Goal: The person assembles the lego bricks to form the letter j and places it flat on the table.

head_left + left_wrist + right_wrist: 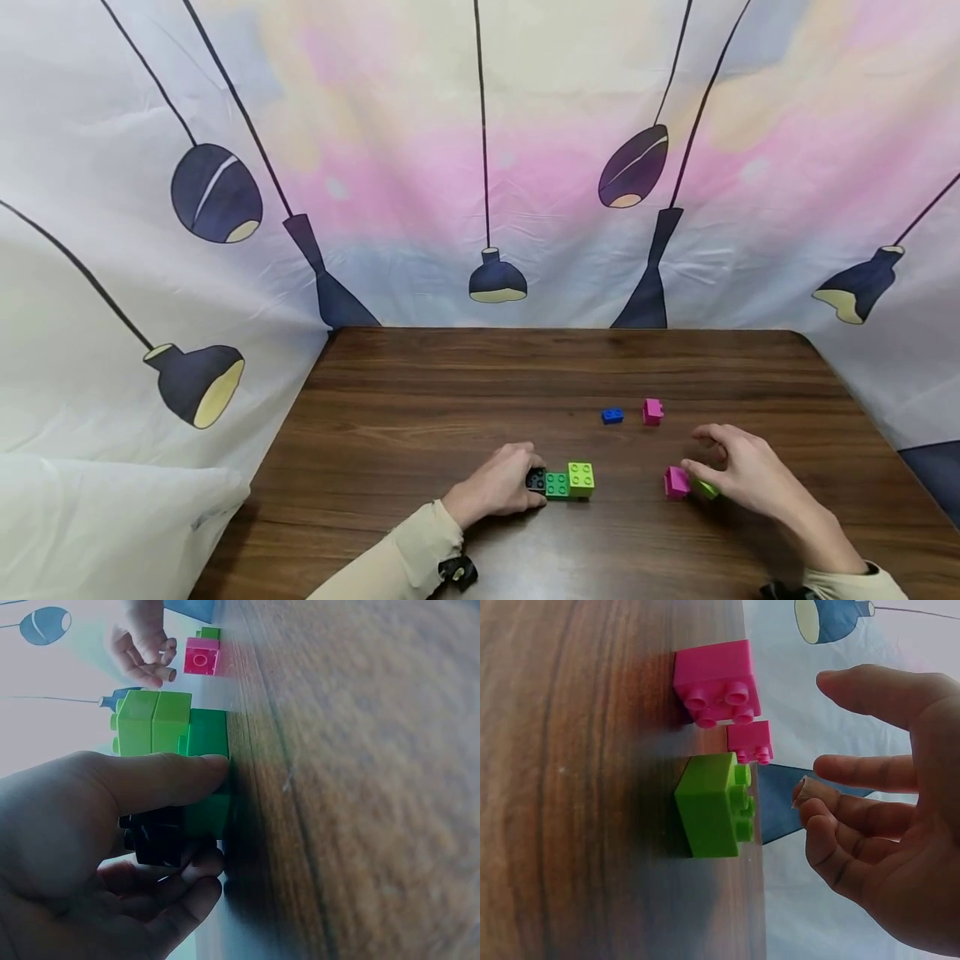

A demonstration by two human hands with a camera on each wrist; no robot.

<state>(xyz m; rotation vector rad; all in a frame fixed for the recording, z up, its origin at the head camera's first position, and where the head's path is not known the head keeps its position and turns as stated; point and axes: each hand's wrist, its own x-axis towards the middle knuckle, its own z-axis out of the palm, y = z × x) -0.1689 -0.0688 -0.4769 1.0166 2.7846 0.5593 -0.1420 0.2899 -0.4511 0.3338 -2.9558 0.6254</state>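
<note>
My left hand [495, 483] grips the left end of a joined row of toy building bricks on the table. That row has a black brick [536, 478], a green brick [557, 485] and a lime brick [581, 477] sitting higher at the right end. In the left wrist view the thumb lies along the green brick [207, 731]. My right hand [757, 475] hovers beside a loose lime brick [709, 806] with its fingers spread and relaxed, holding nothing. Next to that lime brick lies a pink brick [716, 679], its studs turned sideways in the right wrist view.
Farther back on the brown wooden table [420, 375] are a small blue brick [612, 415] and a second pink brick [652, 412]. A cloth backdrop [420, 167] printed with hanging lamps stands behind the table and along its sides.
</note>
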